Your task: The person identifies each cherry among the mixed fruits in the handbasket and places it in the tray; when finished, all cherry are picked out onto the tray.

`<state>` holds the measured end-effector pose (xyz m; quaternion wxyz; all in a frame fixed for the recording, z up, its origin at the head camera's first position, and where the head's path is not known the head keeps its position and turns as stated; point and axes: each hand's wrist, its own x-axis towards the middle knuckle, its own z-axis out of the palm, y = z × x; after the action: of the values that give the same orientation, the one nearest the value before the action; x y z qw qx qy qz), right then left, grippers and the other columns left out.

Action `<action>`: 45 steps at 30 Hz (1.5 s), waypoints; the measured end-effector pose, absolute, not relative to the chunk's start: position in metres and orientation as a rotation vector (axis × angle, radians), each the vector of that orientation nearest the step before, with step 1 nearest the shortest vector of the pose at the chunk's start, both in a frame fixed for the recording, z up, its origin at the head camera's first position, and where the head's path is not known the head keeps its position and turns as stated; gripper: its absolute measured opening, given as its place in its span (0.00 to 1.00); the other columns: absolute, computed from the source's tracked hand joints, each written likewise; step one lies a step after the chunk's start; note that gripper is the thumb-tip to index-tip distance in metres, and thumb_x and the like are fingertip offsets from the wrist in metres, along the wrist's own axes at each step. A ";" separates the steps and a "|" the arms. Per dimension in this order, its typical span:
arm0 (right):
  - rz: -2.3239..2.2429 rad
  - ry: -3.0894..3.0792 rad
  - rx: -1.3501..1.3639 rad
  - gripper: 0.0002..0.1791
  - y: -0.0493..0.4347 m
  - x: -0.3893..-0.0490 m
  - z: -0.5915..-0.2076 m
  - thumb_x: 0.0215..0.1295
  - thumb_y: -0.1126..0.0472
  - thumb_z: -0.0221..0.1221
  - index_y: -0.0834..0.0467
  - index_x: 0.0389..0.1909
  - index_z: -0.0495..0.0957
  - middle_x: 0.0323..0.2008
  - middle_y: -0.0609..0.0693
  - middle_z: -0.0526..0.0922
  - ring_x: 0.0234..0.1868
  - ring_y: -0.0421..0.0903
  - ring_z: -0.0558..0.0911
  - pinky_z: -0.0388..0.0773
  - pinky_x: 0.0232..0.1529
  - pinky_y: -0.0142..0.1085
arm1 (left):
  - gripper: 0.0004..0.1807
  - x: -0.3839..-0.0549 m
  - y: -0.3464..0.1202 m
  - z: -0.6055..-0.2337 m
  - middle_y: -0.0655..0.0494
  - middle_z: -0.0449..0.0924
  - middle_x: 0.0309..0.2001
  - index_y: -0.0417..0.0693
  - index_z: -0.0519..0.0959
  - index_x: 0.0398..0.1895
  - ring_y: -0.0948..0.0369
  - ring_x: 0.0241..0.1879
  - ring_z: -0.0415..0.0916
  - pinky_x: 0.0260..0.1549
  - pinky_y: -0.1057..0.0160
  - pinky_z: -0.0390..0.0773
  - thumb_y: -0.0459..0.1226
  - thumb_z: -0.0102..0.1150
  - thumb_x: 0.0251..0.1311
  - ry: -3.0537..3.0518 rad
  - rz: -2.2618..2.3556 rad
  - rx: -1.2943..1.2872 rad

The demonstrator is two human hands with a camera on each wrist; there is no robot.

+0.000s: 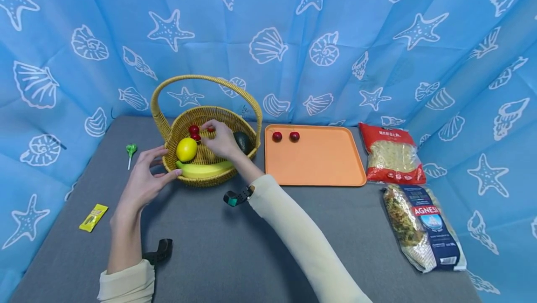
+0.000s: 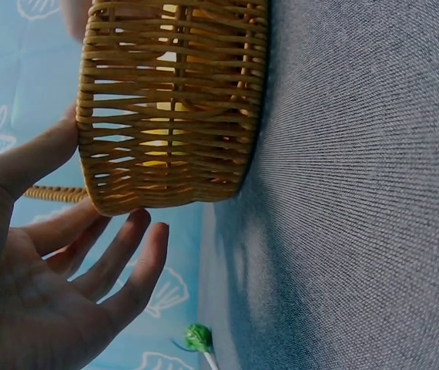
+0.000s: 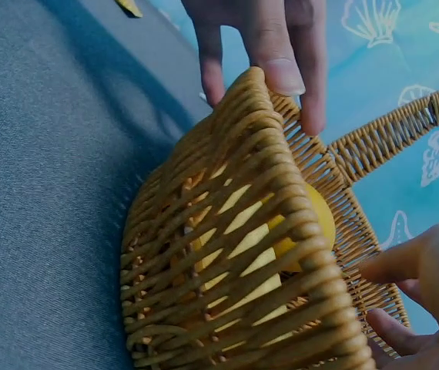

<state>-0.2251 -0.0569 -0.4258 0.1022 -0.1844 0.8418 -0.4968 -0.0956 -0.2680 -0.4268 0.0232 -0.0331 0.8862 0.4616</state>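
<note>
At the left end of the wicker basket (image 1: 205,182), my left hand (image 1: 144,177) grips the rim, its thumb at the front and its fingers round the outer side. My right hand (image 1: 220,142) reaches down into the basket beside the red cherries (image 1: 194,130). Its thumb and index finger stand apart, and wicker shows between them in the right wrist view. Another cherry is partly hidden behind this hand. Also in the basket are a yellow lemon (image 1: 186,149), a banana (image 1: 205,169) along the front wall and a dark avocado (image 1: 242,142) at the right, partly covered by the handle side.
An orange tray (image 1: 314,163) to the right bears two cherries (image 1: 294,136). Beyond it lie a red noodle packet (image 1: 392,154) and an AGNESI pasta bag (image 1: 425,228). A green lollipop (image 1: 131,149) and a yellow sachet (image 1: 93,217) lie left. The basket's tall handle (image 1: 205,78) arches overhead.
</note>
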 end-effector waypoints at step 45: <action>-1.303 2.398 -0.568 0.14 -0.046 -0.217 -0.414 0.73 0.67 0.68 0.59 0.58 0.85 0.61 0.58 0.86 0.63 0.55 0.84 0.86 0.58 0.40 | 0.47 -0.096 -0.268 -0.428 0.34 0.54 0.83 0.37 0.61 0.83 0.33 0.76 0.64 0.66 0.35 0.82 0.50 0.71 0.72 2.762 1.402 -0.102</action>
<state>-0.2165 -0.0464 -0.4143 0.1762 -0.2007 0.8468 -0.4600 -0.0956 -0.2676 -0.4279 0.0213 -0.0330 0.8909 0.4524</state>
